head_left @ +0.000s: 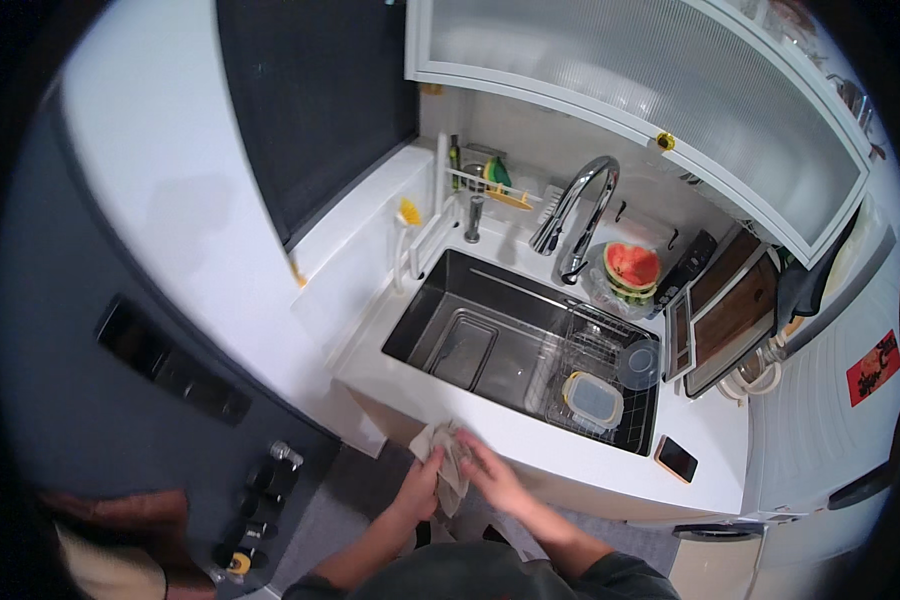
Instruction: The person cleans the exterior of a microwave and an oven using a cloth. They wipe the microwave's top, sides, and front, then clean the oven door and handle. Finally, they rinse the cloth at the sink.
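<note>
A crumpled beige cloth (450, 489) hangs in front of the counter edge, just above the floor side of the sink cabinet. Its left side is gripped by my left hand (420, 486), with the thumb pointing up along the fabric. My right hand (496, 478) comes in from the other side, its fingers loosely bent and touching the cloth; whether they grip it is unclear. Beyond both hands is a dark metal sink (487, 330) set into the white countertop (525, 444).
A wire rack (637, 421) in the sink's right side holds a lidded food container (595, 400) and a round clear lid (639, 364). A chrome faucet (598, 202), cut watermelon (631, 264), phone (676, 459) and cutting boards (736, 304) surround it. A glass-fronted cabinet (615, 82) juts overhead.
</note>
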A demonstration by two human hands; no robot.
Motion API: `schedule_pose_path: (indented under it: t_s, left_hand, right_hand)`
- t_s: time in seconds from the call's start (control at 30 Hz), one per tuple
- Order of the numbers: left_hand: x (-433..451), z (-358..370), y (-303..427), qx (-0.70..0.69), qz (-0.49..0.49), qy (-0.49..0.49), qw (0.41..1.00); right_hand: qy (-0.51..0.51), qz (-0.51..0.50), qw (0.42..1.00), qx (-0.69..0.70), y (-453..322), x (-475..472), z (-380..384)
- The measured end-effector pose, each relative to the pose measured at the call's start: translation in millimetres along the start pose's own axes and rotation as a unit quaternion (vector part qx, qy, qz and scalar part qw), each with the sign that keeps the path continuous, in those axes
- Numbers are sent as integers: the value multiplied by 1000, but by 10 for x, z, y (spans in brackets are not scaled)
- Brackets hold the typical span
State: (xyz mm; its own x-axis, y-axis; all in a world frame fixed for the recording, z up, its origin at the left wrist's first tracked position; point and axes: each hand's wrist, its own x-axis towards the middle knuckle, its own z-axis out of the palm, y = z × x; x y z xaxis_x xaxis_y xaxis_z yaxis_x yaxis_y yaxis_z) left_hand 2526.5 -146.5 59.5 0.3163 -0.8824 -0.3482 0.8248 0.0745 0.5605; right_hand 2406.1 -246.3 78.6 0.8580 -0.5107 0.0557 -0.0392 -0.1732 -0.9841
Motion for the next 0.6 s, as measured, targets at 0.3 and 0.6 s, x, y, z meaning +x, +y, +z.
schedule_pose_path:
  t_s: [0.3,0.6]
  left_hand:
    - [1474,574,416,0,-67,-47,997]
    - [2377,920,421,-32,-59,44,997]
  right_hand:
    - [370,-58,918,-134,327,1662,-2303]
    - [395,-56,865,-304,796,2712,-3312]
